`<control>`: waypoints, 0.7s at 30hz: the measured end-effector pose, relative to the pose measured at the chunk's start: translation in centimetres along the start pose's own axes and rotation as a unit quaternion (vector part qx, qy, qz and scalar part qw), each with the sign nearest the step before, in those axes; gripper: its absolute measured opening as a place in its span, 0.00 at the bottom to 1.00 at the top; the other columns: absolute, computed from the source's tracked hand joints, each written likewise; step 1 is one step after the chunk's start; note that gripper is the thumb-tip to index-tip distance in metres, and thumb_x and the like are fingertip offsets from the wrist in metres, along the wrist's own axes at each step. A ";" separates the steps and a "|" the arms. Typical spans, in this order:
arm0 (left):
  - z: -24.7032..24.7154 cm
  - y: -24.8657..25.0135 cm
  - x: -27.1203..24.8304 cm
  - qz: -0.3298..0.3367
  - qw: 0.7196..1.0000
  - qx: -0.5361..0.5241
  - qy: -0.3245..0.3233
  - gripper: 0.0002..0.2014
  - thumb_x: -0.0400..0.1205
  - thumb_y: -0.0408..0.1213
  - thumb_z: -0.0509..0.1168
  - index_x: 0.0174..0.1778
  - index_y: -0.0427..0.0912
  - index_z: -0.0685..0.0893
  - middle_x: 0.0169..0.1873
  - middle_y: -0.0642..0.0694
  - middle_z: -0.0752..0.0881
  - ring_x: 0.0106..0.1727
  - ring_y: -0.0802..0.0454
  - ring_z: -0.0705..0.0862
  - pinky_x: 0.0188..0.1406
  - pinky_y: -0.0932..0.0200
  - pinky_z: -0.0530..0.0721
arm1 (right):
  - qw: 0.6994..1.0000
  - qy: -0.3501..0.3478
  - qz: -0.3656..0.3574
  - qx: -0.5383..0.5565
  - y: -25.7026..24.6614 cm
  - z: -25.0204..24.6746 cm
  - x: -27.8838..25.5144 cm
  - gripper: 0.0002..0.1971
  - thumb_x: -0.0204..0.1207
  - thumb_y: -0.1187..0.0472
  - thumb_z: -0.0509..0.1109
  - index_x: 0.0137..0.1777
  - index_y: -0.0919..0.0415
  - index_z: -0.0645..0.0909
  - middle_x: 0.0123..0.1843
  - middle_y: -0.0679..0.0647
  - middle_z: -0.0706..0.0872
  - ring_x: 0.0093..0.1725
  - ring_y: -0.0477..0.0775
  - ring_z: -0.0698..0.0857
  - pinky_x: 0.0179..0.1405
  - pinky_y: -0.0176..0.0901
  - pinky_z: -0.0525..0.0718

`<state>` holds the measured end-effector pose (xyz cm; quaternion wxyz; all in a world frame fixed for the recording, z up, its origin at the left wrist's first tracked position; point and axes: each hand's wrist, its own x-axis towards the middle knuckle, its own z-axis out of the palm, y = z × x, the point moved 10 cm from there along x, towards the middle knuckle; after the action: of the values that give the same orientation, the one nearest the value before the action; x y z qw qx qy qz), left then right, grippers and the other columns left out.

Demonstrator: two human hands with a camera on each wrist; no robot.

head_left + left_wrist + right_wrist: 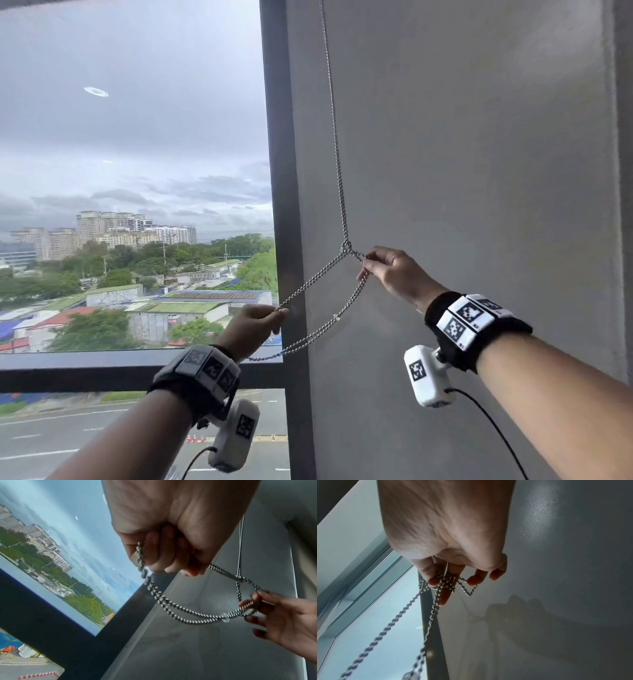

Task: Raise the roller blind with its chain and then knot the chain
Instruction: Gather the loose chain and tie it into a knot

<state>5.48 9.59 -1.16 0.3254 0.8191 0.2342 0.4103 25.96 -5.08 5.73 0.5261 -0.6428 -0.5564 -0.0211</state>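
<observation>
A grey wall (479, 171) fills the right side, meeting a dark window frame (281, 171) that runs upright beside the glass, with a dark horizontal rail (102, 371) crossing lower down. Beyond the glass lie an overcast sky (137, 102), distant tall buildings (109, 224), green trees (253, 270), low roofs (191, 305) and a road (68, 431).

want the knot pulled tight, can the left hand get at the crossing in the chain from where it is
Probably yes. The left hand pinches the chain just below the crossing, with nothing between them. It would have to let go first; the right hand already holds beside it.
</observation>
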 end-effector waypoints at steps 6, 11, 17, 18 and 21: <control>5.1 -2.9 -1.5 -0.069 0.989 -0.008 -0.128 0.18 0.81 0.38 0.64 0.24 0.39 0.76 0.09 0.54 0.72 0.10 0.61 0.66 0.10 0.69 0.64 | 0.997 0.043 -0.046 0.042 -1.2 -1.2 0.7 0.12 0.81 0.60 0.65 0.35 0.58 0.81 0.32 0.48 0.88 0.33 0.48 0.79 0.35 0.41 0.77; 6.6 -7.2 -2.5 -0.156 0.972 0.041 -0.170 0.21 0.79 0.41 0.66 0.20 0.41 0.74 0.10 0.50 0.71 0.10 0.56 0.68 0.12 0.68 0.68 | 0.998 0.026 -0.043 0.043 -1.4 -2.0 0.9 0.12 0.84 0.61 0.64 0.43 0.69 0.81 0.22 0.37 0.80 0.23 0.36 0.72 0.29 0.33 0.68; 8.1 -2.5 -1.9 -0.149 0.941 -0.255 -0.168 0.06 0.76 0.33 0.69 0.35 0.34 0.83 0.22 0.41 0.79 0.28 0.46 0.86 0.39 0.54 0.86 | 0.998 -0.025 -0.045 0.041 -1.5 0.3 0.8 0.11 0.83 0.64 0.64 0.41 0.62 0.85 0.41 0.51 0.90 0.44 0.46 0.83 0.50 0.39 0.74; 8.6 -1.0 -1.8 -0.145 0.922 -0.313 -0.177 0.05 0.75 0.32 0.68 0.40 0.33 0.83 0.24 0.40 0.80 0.32 0.42 0.87 0.46 0.49 0.85 | 0.998 -0.033 -0.047 0.040 -1.5 0.7 0.8 0.12 0.83 0.63 0.64 0.39 0.60 0.85 0.40 0.49 0.89 0.44 0.46 0.82 0.50 0.39 0.74; 10.0 3.0 -1.8 -0.134 0.890 -0.382 -0.211 0.13 0.73 0.33 0.70 0.52 0.34 0.82 0.30 0.38 0.81 0.39 0.36 0.87 0.49 0.45 0.84 | 0.996 -0.050 -0.057 0.041 -1.5 1.8 0.6 0.12 0.83 0.61 0.64 0.38 0.57 0.83 0.35 0.45 0.86 0.38 0.40 0.80 0.46 0.40 0.74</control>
<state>13.08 2.90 -4.44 0.7067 0.6597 0.0932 0.2382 24.12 -3.66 6.30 0.5211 -0.5886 -0.6181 0.0040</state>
